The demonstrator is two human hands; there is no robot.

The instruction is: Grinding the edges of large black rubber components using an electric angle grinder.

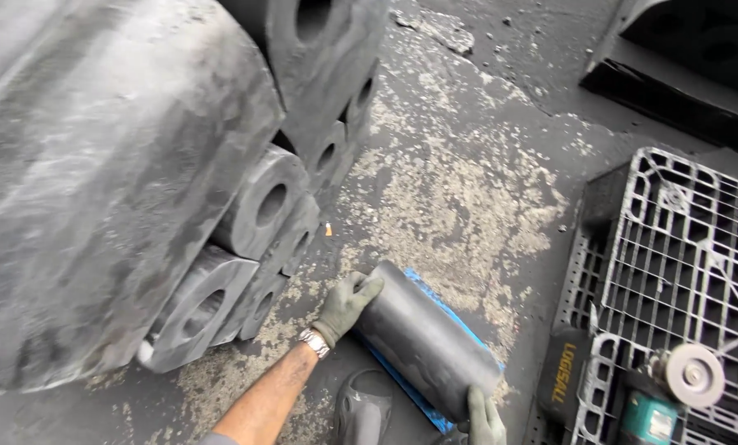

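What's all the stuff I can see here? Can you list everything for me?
Rubber blocks with holes: a stack of several, dark grey, left side, holes facing the camera.
Rubber cylinder: one, dark grey, bottom centre, held at both ends.
Flat board: one, blue, under the cylinder.
Plastic pallets: at least two, black, stacked at right.
Angle grinder: one, teal body with grey disc, on the pallets at bottom right.
Floor: dark, with worn pale patches.
Sandal: one, dark, bottom centre.
Wristwatch: one, silver, on the left wrist.
Left hand: grey-green glove, on the cylinder's far end.
Right hand: gloved, at the cylinder's near end.
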